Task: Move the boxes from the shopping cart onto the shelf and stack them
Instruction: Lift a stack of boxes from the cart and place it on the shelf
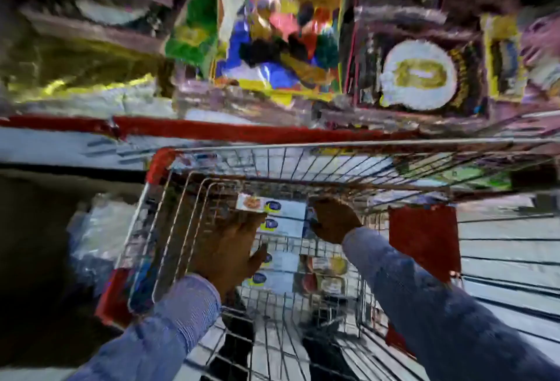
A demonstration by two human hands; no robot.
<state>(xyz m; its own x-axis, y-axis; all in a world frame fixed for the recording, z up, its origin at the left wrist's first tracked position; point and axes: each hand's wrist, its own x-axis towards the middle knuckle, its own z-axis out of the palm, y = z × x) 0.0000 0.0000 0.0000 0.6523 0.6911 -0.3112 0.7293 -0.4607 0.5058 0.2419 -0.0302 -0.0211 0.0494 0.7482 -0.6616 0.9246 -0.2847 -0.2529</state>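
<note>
The picture is heavily blurred. A wire shopping cart (169, 229) with red corner guards stands in front of me. Inside it lie several flat white-and-blue boxes. Both my hands reach into the cart: my left hand (230, 247) presses the left end and my right hand (333, 220) the right end of a small stack of these boxes (285, 214). More of the same boxes (278, 271) lie lower in the cart, beside packs with a food picture (327, 274). The shelf (242, 130) with a red front edge runs just beyond the cart.
The shelf carries dark boxes showing a white plate (418, 77), colourful packets (272, 32) and a green pack (194, 32). A red plastic flap (424, 238) hangs on the cart's right side. Bagged goods (94, 238) sit low on the left.
</note>
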